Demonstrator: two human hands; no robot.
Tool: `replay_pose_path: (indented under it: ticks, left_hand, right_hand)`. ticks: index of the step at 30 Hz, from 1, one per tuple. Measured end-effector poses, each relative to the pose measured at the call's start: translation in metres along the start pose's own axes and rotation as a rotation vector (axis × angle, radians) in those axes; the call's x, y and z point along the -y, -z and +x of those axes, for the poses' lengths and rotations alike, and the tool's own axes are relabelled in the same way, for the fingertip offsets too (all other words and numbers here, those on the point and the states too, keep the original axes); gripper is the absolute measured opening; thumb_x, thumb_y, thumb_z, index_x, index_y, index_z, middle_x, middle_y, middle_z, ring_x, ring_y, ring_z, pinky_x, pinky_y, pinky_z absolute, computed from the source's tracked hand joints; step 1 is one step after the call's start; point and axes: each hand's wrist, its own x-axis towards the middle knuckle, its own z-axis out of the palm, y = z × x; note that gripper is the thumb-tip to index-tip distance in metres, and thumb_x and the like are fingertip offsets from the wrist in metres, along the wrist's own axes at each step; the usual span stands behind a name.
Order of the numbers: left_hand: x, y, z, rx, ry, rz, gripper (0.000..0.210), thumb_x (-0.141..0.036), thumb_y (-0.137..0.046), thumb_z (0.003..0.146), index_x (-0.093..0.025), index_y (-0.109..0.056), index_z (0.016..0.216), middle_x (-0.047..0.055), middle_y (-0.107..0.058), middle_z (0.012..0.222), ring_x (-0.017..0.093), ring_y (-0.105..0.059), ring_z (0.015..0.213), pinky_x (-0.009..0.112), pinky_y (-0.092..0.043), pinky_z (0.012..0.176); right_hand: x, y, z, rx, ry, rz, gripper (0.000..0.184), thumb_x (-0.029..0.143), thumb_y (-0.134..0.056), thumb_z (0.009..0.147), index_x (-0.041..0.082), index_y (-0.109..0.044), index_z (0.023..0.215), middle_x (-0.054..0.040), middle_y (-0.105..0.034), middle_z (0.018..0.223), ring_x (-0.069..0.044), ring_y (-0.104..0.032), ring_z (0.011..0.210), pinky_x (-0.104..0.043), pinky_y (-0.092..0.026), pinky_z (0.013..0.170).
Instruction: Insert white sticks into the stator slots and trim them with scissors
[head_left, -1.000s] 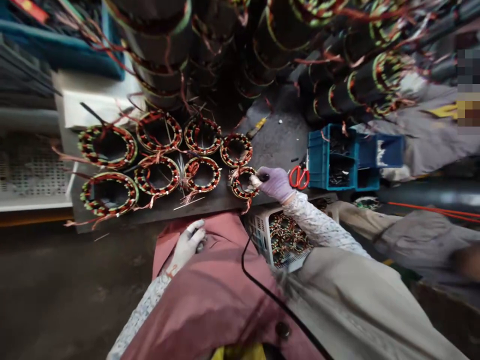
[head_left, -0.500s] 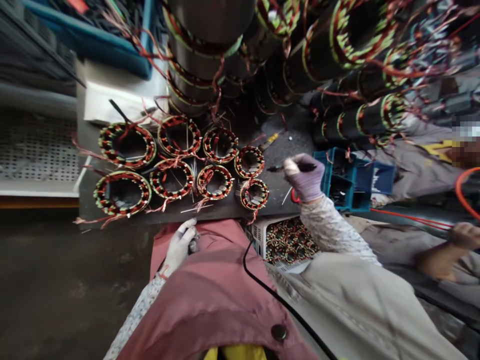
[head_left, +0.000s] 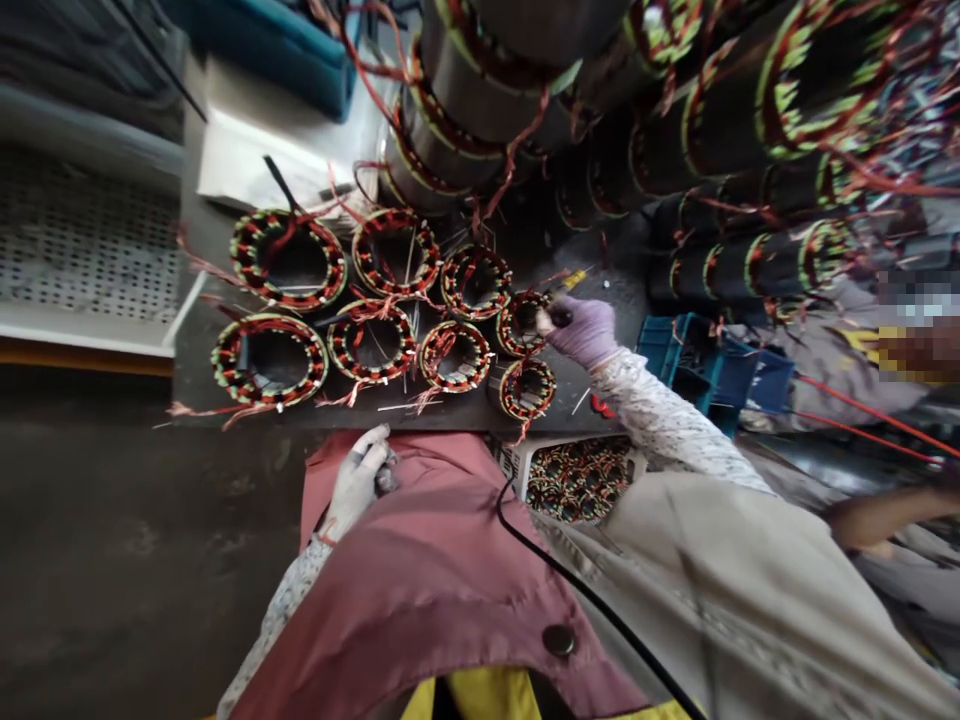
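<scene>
My right hand, in a purple glove with pale fingertips, is closed around a dark-handled tool. Most of the tool is hidden, so its kind is unclear. The fingertips are at the right rim of a small wound motor stator, partly covering it. Just in front stands another small stator. My left hand, in a whitish glove with greyed fingertips, rests on the red apron by the table edge. Its fingers are loosely bent and apart, with nothing visible in them.
Several larger stators stand in two rows on the dark table. Stacked stators rise behind. Blue bins sit to the right, beside a co-worker's arm. A white crate of stators is below the edge; red-handled cutters lie nearby.
My right hand has moved left with the tool, from over bare table to the small stator's rim. The left hand stays on the apron. The view has shifted slightly.
</scene>
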Motion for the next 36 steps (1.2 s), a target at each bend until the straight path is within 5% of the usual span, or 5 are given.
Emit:
replay_pose_path:
  ticks: [3,7,22,30,36]
  left_hand:
    - [0.002,0.006,0.0,0.019,-0.006,-0.018,0.064,-0.043,-0.074,0.06,-0.017,-0.055,0.115,-0.006,-0.054,0.062,0.002,-0.037,0.041,0.017,-0.031,0.042]
    - [0.003,0.014,-0.002,0.032,-0.011,-0.019,0.063,-0.044,-0.074,0.06,-0.017,-0.055,0.114,-0.006,-0.054,0.061,0.003,-0.037,0.041,0.016,-0.031,0.041]
    - [0.001,0.042,-0.007,-0.038,-0.003,-0.123,0.065,-0.044,-0.075,0.056,-0.017,-0.054,0.111,-0.006,-0.054,0.06,0.002,-0.035,0.039,0.017,-0.03,0.04]
    - [-0.007,0.05,-0.005,-0.051,0.009,-0.17,0.068,-0.046,-0.076,0.054,-0.017,-0.053,0.111,-0.007,-0.052,0.058,0.003,-0.034,0.038,0.017,-0.029,0.04]
    - [-0.012,0.052,-0.002,-0.073,0.016,-0.194,0.067,-0.047,-0.076,0.053,-0.017,-0.054,0.109,-0.007,-0.052,0.058,0.003,-0.035,0.039,0.018,-0.03,0.041]
  right_hand:
    - [0.02,0.025,-0.014,-0.112,0.077,0.313,0.02,0.035,-0.056,0.074,0.019,-0.062,0.064,-0.0032,-0.062,0.06,-0.015,-0.056,0.056,-0.028,-0.042,0.057]
    - [0.057,0.027,-0.041,0.062,0.226,0.542,0.022,0.038,-0.059,0.072,0.017,-0.062,0.064,-0.0005,-0.059,0.055,-0.011,-0.051,0.051,-0.024,-0.04,0.051]
    - [0.106,-0.017,-0.051,0.259,0.382,-0.197,0.028,0.04,-0.05,0.079,0.018,-0.069,0.078,-0.0047,-0.067,0.062,-0.018,-0.06,0.057,-0.027,-0.035,0.055]
    - [0.089,0.007,0.009,-0.157,0.134,0.259,0.022,0.037,-0.052,0.078,0.02,-0.059,0.066,-0.0029,-0.062,0.059,-0.014,-0.054,0.055,-0.026,-0.042,0.055]
    - [0.095,-0.015,0.045,-0.022,0.095,0.0,0.021,0.04,-0.061,0.07,0.02,-0.063,0.066,-0.0035,-0.064,0.06,-0.017,-0.057,0.058,-0.028,-0.041,0.055]
